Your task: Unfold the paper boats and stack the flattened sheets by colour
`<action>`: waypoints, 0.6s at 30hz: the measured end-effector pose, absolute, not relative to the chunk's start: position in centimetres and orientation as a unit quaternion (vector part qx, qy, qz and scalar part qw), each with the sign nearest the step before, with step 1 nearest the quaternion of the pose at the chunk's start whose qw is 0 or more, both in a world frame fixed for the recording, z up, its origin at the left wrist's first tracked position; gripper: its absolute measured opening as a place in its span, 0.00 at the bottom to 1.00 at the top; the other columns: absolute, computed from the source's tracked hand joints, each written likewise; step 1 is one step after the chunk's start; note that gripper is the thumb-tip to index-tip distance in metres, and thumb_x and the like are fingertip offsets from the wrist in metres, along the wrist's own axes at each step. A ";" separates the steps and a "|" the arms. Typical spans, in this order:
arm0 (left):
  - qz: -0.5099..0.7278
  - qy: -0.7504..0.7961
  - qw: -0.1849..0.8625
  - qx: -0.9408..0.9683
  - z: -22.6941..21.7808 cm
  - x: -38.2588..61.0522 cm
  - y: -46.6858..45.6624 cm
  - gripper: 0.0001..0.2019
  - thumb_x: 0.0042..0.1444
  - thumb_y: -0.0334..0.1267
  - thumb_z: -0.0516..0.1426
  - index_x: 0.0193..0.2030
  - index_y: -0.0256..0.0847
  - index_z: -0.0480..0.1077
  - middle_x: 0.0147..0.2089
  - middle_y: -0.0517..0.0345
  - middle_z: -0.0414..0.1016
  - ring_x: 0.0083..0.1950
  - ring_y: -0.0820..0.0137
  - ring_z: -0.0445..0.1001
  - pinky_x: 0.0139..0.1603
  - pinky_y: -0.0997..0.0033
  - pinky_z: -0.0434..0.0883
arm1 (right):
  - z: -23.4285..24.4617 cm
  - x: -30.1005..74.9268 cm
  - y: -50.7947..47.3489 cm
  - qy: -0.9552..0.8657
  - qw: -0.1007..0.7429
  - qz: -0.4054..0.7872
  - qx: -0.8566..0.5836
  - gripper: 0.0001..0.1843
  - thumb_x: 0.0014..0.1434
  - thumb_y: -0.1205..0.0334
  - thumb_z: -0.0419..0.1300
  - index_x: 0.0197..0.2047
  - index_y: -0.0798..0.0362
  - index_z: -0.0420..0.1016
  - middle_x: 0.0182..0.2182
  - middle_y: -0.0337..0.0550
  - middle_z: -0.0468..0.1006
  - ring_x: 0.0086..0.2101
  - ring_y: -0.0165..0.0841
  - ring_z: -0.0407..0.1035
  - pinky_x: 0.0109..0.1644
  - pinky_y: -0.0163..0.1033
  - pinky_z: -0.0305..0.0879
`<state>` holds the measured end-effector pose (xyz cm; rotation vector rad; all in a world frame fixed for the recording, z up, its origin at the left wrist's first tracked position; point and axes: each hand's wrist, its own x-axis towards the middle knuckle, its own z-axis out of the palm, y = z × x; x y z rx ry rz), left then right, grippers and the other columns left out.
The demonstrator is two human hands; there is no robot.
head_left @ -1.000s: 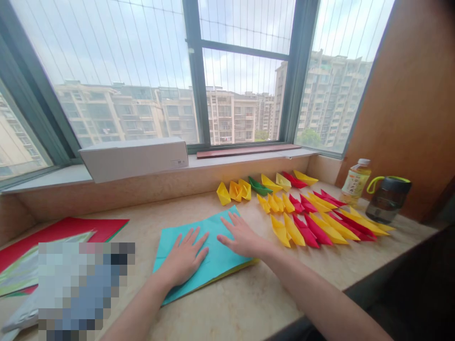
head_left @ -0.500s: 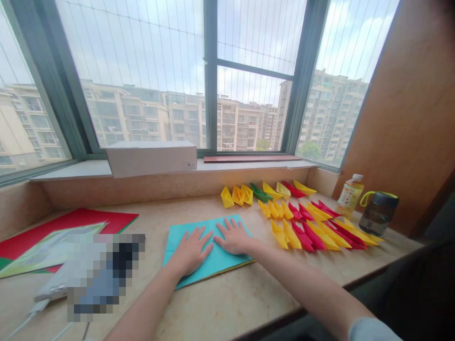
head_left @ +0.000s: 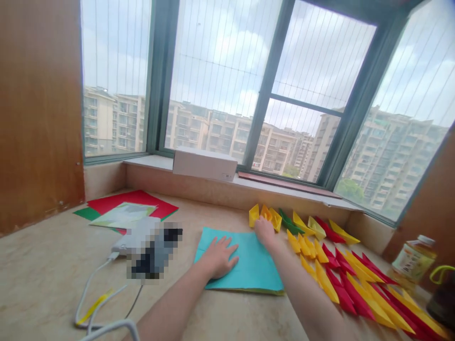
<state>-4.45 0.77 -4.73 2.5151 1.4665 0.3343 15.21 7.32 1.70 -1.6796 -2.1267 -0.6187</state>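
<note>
Blue paper (head_left: 252, 265) flat on counter (head_left: 42, 274), directly in front of the person, yellowish layer showing along its near edge. Left hand (head_left: 219, 258) palm down on its left part, fingers spread, gripping nothing. Right hand (head_left: 265, 230) at the far right corner, over the edge, fingers pointing at the boats; fingertips hard to make out, cannot tell whether they grip or touch anything.

Orange boat (head_left: 265, 211) just past right hand, partly hidden by it. Yellow boat (head_left: 253, 215) to its left, green boat (head_left: 289, 221) to its right, same back row. More folded boats, yellow and red, in rows right of the paper, running toward the near right. Bottle (head_left: 414, 260) beyond them, cup (head_left: 442, 298) beside it, cut by the frame edge.

Left side: red sheet (head_left: 159, 201) overlapping green sheet (head_left: 83, 215), clear packet (head_left: 121, 215) on top. White device (head_left: 122, 244) nearer, cable (head_left: 85, 286) plugged in; pixelated patch beside it, content unreadable. Box (head_left: 204, 165) on sill (head_left: 147, 162), reddish strip (head_left: 287, 182) right of it, under the window (head_left: 220, 71).
</note>
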 end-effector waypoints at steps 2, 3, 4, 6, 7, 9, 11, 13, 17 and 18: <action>0.120 0.495 0.116 0.852 -4.6 -4.4 0.7 0.31 0.65 0.54 0.45 0.69 0.41 0.58 0.73 0.40 0.52 0.74 0.48 0.48 0.70 0.39 0.43 | 1.8 15.7 7.5 -0.762 0.193 -0.222 -0.576 0.14 0.65 0.58 0.59 0.52 0.55 0.72 0.49 0.49 0.74 0.45 0.37 0.72 0.49 0.46 0.71; 0.128 0.496 0.121 0.850 -4.4 -4.3 0.7 0.32 0.65 0.53 0.45 0.70 0.39 0.57 0.73 0.39 0.52 0.74 0.48 0.48 0.70 0.39 0.42 | 1.8 16.1 7.3 -0.766 0.196 -0.223 -0.571 0.11 0.66 0.60 0.59 0.48 0.56 0.74 0.46 0.49 0.76 0.43 0.36 0.73 0.48 0.44 0.71; 0.141 0.498 0.125 0.847 -4.3 -4.2 0.7 0.32 0.65 0.53 0.46 0.71 0.37 0.55 0.72 0.37 0.52 0.74 0.48 0.48 0.70 0.39 0.42 | 1.5 16.7 6.9 -0.772 0.208 -0.224 -0.558 0.08 0.66 0.62 0.58 0.43 0.56 0.76 0.42 0.49 0.77 0.41 0.35 0.73 0.48 0.43 0.70; 0.189 0.497 0.135 0.836 -3.8 -3.9 0.6 0.35 0.64 0.52 0.46 0.72 0.33 0.51 0.72 0.35 0.52 0.73 0.49 0.50 0.71 0.41 0.44 | 0.7 17.7 5.6 -0.790 0.258 -0.229 -0.507 0.09 0.67 0.65 0.55 0.38 0.55 0.76 0.39 0.49 0.78 0.40 0.36 0.73 0.49 0.44 0.68; 0.225 0.491 0.147 0.829 -3.6 -3.6 0.5 0.36 0.64 0.53 0.47 0.72 0.32 0.49 0.72 0.34 0.53 0.73 0.49 0.51 0.71 0.42 0.45 | 0.1 18.2 4.7 -0.801 0.294 -0.233 -0.467 0.09 0.67 0.66 0.55 0.38 0.54 0.76 0.41 0.48 0.78 0.41 0.37 0.73 0.50 0.45 0.68; 0.309 0.461 0.206 0.806 -3.1 -2.8 0.2 0.38 0.62 0.55 0.49 0.73 0.33 0.48 0.71 0.35 0.54 0.72 0.50 0.54 0.70 0.46 0.50 | -1.3 18.7 2.8 -0.809 0.350 -0.249 -0.401 0.08 0.67 0.67 0.54 0.41 0.53 0.76 0.45 0.50 0.77 0.43 0.39 0.72 0.49 0.46 0.68; 0.399 0.411 0.321 0.755 -2.8 -1.9 -0.2 0.39 0.61 0.58 0.51 0.72 0.36 0.50 0.69 0.36 0.60 0.69 0.51 0.60 0.68 0.50 0.56 | -2.8 18.5 1.2 -0.816 0.370 -0.252 -0.365 0.09 0.66 0.68 0.54 0.43 0.52 0.76 0.46 0.50 0.77 0.42 0.39 0.72 0.47 0.47 0.69; 0.470 0.360 0.448 0.670 -2.6 -1.0 -0.4 0.36 0.61 0.59 0.51 0.69 0.39 0.54 0.64 0.39 0.67 0.64 0.53 0.68 0.63 0.53 0.64 | -3.8 17.9 0.1 -0.837 0.374 -0.222 -0.331 0.11 0.66 0.69 0.54 0.46 0.51 0.76 0.45 0.50 0.77 0.42 0.39 0.72 0.46 0.46 0.71; 0.542 0.370 0.551 0.515 -2.7 -0.4 -0.1 0.28 0.56 0.55 0.58 0.57 0.37 0.68 0.55 0.41 0.75 0.55 0.54 0.75 0.51 0.56 0.74 | -4.3 16.7 -0.9 -0.883 0.358 -0.119 -0.278 0.16 0.67 0.70 0.51 0.54 0.53 0.73 0.49 0.52 0.75 0.47 0.38 0.72 0.50 0.43 0.73; 0.548 0.384 0.553 0.496 -2.7 -0.5 0.1 0.25 0.55 0.53 0.60 0.52 0.36 0.70 0.53 0.41 0.76 0.53 0.53 0.75 0.49 0.56 0.75 | -4.1 16.6 -1.1 -0.889 0.353 -0.093 -0.274 0.16 0.67 0.69 0.51 0.56 0.53 0.72 0.51 0.52 0.74 0.49 0.39 0.72 0.52 0.44 0.73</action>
